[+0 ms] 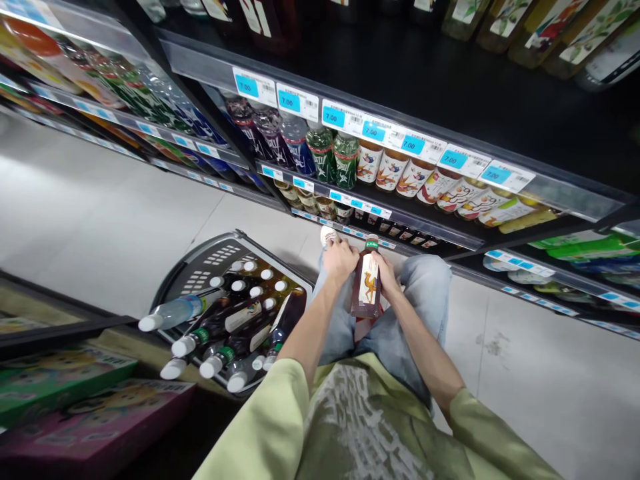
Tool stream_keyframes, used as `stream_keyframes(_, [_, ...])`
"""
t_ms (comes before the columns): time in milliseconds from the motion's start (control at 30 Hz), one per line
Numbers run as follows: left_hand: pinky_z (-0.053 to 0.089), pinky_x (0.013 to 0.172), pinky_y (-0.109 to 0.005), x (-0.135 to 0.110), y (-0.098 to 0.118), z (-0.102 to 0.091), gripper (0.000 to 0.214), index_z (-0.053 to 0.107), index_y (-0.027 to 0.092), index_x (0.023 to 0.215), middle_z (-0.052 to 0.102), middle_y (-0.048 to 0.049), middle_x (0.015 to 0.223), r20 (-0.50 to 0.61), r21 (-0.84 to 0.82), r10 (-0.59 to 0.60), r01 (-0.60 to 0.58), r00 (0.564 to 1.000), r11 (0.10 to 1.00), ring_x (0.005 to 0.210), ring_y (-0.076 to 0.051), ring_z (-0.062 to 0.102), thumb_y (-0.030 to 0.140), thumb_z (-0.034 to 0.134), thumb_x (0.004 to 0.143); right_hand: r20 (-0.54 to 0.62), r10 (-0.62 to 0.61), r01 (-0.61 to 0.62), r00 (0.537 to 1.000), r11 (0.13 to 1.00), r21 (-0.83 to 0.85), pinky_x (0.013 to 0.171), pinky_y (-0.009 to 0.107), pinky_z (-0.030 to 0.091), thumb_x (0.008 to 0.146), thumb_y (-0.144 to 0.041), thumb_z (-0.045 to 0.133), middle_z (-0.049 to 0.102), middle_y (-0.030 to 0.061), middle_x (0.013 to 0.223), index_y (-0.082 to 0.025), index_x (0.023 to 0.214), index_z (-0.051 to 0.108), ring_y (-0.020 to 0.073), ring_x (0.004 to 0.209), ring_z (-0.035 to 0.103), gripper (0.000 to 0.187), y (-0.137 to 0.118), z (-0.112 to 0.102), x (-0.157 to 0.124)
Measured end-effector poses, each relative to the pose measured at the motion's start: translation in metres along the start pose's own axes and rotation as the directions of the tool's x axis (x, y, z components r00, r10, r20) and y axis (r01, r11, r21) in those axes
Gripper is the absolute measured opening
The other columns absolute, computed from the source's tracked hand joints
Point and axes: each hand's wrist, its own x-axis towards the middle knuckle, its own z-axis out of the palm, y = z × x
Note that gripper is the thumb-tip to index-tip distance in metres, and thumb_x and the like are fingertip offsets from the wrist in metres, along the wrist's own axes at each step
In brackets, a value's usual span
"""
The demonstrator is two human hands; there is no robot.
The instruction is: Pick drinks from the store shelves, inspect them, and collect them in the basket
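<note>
Upright between my knees is a dark drink bottle (368, 287) with a green neck band and a white label showing an orange camel. My right hand (387, 275) is closed around its right side. Just left of the neck, my left hand (342, 259) has its fingers curled over my left knee. Its fingertips come close to the bottle; whether they touch it or hold something small is hidden. On the floor to my left stands a grey and black shopping basket (173, 280), filled with several bottles (245, 317), mostly dark with white caps, and one clear bottle (175, 312) leaning over the rim.
Ahead, a shelf (320, 160) carries rows of juice and drink bottles behind price tags (373, 130). More bottles stand on the upper shelf (450, 87). Colourful boxes (95, 427) sit on another shelf at lower left. Pale floor (90, 200) runs between the shelves.
</note>
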Motion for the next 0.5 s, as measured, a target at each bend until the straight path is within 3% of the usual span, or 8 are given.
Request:
stream_keyframes(200, [0.057, 0.099, -0.049, 0.001, -0.002, -0.004, 0.038, 0.078, 0.017, 0.119, 0.071, -0.0214, 0.133, 0.029, -0.027, -0.019, 0.020, 0.999, 0.999, 0.137, -0.038, 0.058, 0.030, 0.045, 0.105, 0.152, 0.149, -0.169, 0.977, 0.978, 0.124, 0.054, 0.029, 0.051, 0.076, -0.062, 0.081, 0.067, -0.0024, 0.062, -0.024, 0.076, 0.061, 0.0168, 0.055, 0.061, 0.043, -0.012, 0.002, -0.005])
stream_keyframes(367, [0.056, 0.102, -0.049, -0.001, -0.004, -0.005, 0.039, 0.079, 0.019, 0.112, 0.073, -0.0205, 0.132, -0.007, -0.082, -0.025, 0.025, 1.000, 0.996, 0.134, -0.036, 0.061, 0.032, 0.043, 0.108, 0.271, 0.151, -0.206, 0.951, 0.960, 0.188, 0.055, 0.035, 0.057, 0.075, -0.070, 0.080, 0.070, 0.0020, 0.063, -0.024, 0.076, 0.063, 0.0236, 0.060, 0.068, 0.048, -0.022, -0.001, -0.008])
stream_keyframes(433, [0.056, 0.105, -0.050, -0.006, -0.008, -0.003, 0.038, 0.079, 0.020, 0.111, 0.073, -0.0189, 0.133, -0.032, -0.131, 0.002, -0.006, 0.999, 0.991, 0.134, -0.035, 0.061, 0.033, 0.044, 0.108, 0.321, 0.168, -0.230, 0.932, 0.958, 0.168, 0.054, 0.037, 0.058, 0.073, -0.074, 0.078, 0.070, 0.0030, 0.063, -0.024, 0.078, 0.065, 0.0260, 0.061, 0.070, 0.052, -0.024, -0.001, -0.010])
stream_keyframes(500, [0.052, 0.113, -0.050, -0.012, -0.016, 0.000, 0.037, 0.080, 0.021, 0.112, 0.073, -0.0162, 0.136, -0.072, -0.236, 0.053, -0.069, 0.996, 0.969, 0.135, -0.033, 0.061, 0.032, 0.044, 0.107, 0.314, 0.120, -0.177, 0.942, 0.972, 0.158, 0.053, 0.035, 0.057, 0.072, -0.075, 0.078, 0.069, 0.0021, 0.062, -0.024, 0.078, 0.065, 0.0242, 0.059, 0.069, 0.053, -0.025, -0.001, -0.012])
